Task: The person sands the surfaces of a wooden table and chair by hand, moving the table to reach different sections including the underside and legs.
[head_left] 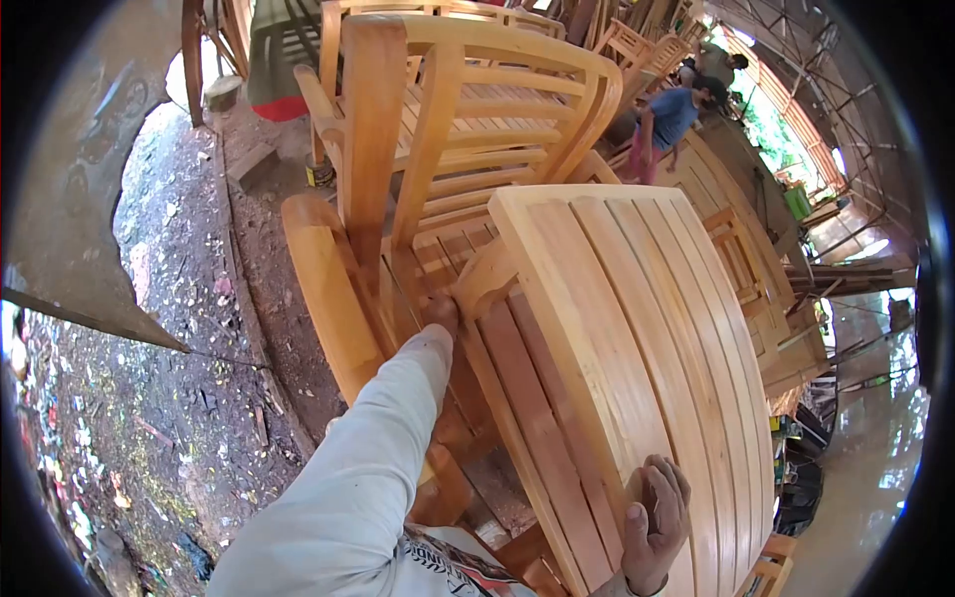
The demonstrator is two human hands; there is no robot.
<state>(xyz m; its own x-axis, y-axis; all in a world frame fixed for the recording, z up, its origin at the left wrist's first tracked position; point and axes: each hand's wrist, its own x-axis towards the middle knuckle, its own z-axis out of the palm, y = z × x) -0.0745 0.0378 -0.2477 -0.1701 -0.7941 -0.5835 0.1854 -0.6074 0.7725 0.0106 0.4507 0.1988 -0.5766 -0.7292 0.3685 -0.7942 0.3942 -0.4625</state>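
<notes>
A slatted wooden panel (637, 328) with a smooth, pale finish lies tilted across the right of the middle. Over its lower left part is my right hand (659, 517), its fingers curled together and its thumb raised; what it holds, if anything, I cannot make out. My left hand (441, 312) reaches beside a curved wooden support under the panel's upper left corner. Its fingers are mostly hidden, so its grip is unclear. Beyond stands a wooden chair with a slatted back (497, 109) and a thick armrest (333, 298).
More wooden furniture (458, 12) stands behind the chair. A person in a blue shirt (668, 117) bends at the upper right near large wooden panels (731, 179). Littered ground (169, 418) spreads along the left, with a block (253, 166) and a small can (319, 175) near the chair.
</notes>
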